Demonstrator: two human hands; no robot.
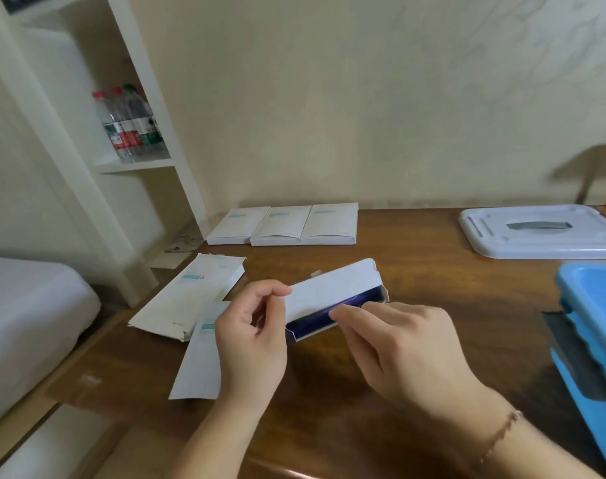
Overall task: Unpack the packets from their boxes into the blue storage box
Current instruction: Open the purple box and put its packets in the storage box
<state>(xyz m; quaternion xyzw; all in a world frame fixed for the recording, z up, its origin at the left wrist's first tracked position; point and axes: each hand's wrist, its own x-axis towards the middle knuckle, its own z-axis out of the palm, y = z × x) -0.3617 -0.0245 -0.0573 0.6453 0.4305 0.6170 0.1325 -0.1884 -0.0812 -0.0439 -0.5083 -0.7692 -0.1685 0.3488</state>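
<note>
— Three closed boxes [282, 225] wait in a row at the far edge of the table [415, 271], around 12 o'clock from my hands. Those are not started.

— And the one you hold?

— My left hand [249, 344] pinches the open white box [336, 297] at its near end, thumb and fingers curled on the cardboard. My right hand [405, 344] reaches with its fingertips [339, 314] into the open side, where I see dark blue packets [315, 319]. I judge I am just beginning to pull them out.

— What is finished?

— At 10 o'clock lies an opened box [187, 295], and just beside it, toward 8 o'clock, another flat white one [199, 364]. They look empty, but I cannot see inside.

— Where must the packets go?

— Into the blue storage box [592, 326] at 3 o'clock, mostly cut by the frame, so I cannot tell what it contains. Its white lid [540, 233] lies at 2 o'clock.
</note>
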